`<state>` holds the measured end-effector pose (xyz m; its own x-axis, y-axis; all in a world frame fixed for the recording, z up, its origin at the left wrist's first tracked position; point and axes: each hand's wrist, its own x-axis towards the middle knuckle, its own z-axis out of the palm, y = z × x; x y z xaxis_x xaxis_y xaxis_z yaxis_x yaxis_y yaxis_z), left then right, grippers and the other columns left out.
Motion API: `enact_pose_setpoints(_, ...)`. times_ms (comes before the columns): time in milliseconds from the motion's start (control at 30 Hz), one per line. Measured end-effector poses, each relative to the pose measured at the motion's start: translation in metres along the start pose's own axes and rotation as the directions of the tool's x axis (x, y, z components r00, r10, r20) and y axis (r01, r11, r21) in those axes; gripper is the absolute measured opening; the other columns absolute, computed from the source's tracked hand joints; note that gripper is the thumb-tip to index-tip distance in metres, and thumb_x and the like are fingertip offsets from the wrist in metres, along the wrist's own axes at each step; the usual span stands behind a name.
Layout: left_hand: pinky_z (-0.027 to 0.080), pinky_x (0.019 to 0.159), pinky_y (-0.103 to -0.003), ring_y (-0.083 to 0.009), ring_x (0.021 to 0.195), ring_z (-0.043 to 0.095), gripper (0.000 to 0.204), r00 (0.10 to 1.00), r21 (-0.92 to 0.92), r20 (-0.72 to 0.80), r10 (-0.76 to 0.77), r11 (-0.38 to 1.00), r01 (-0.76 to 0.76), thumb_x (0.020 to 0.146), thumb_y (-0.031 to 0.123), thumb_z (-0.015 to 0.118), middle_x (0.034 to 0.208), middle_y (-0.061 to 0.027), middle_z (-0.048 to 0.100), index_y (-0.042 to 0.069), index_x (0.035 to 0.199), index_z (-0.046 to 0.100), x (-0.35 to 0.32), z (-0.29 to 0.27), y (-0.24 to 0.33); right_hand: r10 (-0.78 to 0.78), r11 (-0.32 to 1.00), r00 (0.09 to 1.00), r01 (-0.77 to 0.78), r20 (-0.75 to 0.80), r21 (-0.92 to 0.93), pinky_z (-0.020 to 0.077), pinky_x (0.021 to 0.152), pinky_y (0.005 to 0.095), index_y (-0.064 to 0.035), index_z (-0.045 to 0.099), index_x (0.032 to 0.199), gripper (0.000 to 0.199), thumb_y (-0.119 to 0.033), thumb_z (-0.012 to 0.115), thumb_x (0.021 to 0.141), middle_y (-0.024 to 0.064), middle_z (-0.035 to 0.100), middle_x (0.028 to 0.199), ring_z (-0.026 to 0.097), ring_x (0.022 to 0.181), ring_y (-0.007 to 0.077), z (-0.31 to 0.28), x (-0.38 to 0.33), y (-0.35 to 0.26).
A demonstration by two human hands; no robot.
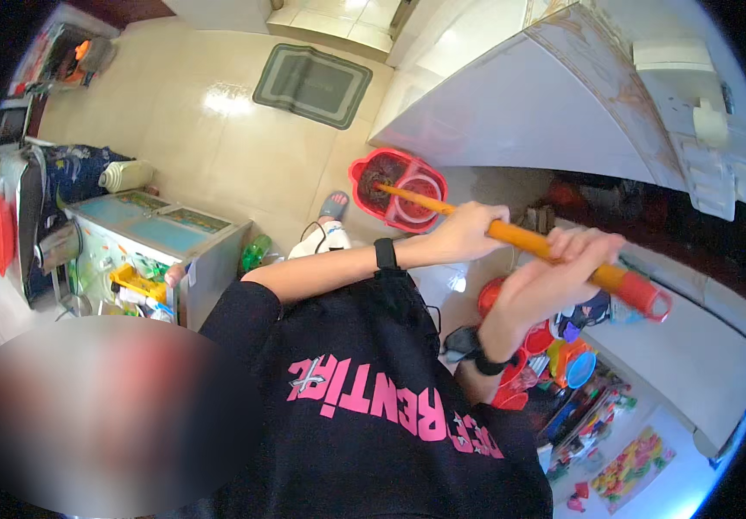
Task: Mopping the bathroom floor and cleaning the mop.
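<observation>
Both my hands grip a mop by its long orange handle (515, 236), which slants from upper left down to lower right. My left hand (468, 232) is closed around the middle of the handle. My right hand (559, 272) is wrapped round it closer to the top end, where a red cap (645, 296) carries a hanging loop. At the far end, the dark strands of the mop head (373, 179) rest inside a red bucket (357, 173), beside its pinkish wringer basket (419, 199). The bucket stands on the tiled floor, ahead of my foot (335, 206) in a grey slipper.
A grey mat (312, 85) lies on the floor beyond the bucket. To the right of the bucket rises a pale cabinet or counter side (528, 112). A glass-topped cabinet (156, 229) stands left, near a green bottle (256, 251). Colourful basins (580, 368) crowd the lower right.
</observation>
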<state>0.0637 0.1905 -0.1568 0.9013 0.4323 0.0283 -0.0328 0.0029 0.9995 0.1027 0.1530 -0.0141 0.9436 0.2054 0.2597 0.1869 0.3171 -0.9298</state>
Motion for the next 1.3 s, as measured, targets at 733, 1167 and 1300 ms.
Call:
enact_pose_setpoints(733, 0.047, 0.084, -0.038, -0.0269, 0.097, 0.06, 0.035, 0.972, -0.056, 0.061, 0.225, 0.974, -0.222, 0.086, 0.022, 0.068, 0.103, -0.0157, 0.061, -0.001, 0.108, 0.053, -0.028, -0.02, 0.003, -0.136, 0.97, 0.988, 0.12, -0.065, -0.213, 0.0419, 0.065, 0.0278, -0.0006, 0.06, 0.094, 0.016, -0.014, 0.065, 0.087, -0.0014, 0.053, 0.076, 0.049, 0.069, 0.0088, 0.031, -0.059, 0.0)
enact_pose_setpoints(1167, 0.048, 0.071, -0.033, -0.0213, 0.082, 0.06, 0.029, 0.984, 0.217, 0.14, 0.106, 0.967, -0.135, 0.091, 0.019, 0.064, 0.089, -0.0113, 0.06, -0.001, 0.107, 0.051, -0.084, -0.098, 0.066, -0.047, 0.985, 0.415, 0.171, 0.909, -0.027, 0.0458, 0.089, 0.0349, -0.003, 0.054, 0.12, 0.033, -0.01, 0.062, 0.088, 0.0121, 0.06, 0.112, 0.058, 0.106, 0.0221, -0.006, -0.039, -0.047)
enact_pose_setpoints(1300, 0.04, 0.057, -0.024, -0.0092, 0.062, 0.049, 0.015, 0.95, -0.044, -0.285, 0.124, 0.989, -0.143, 0.096, 0.014, 0.057, 0.072, -0.0016, 0.05, 0.007, 0.087, 0.047, -0.09, -0.076, 0.103, -0.016, 0.997, 0.744, 0.064, 0.668, -0.047, 0.0474, 0.087, 0.0307, -0.0035, 0.056, 0.118, 0.027, -0.004, 0.053, 0.091, 0.0113, 0.06, 0.114, 0.057, 0.108, 0.0203, -0.027, -0.037, -0.005)
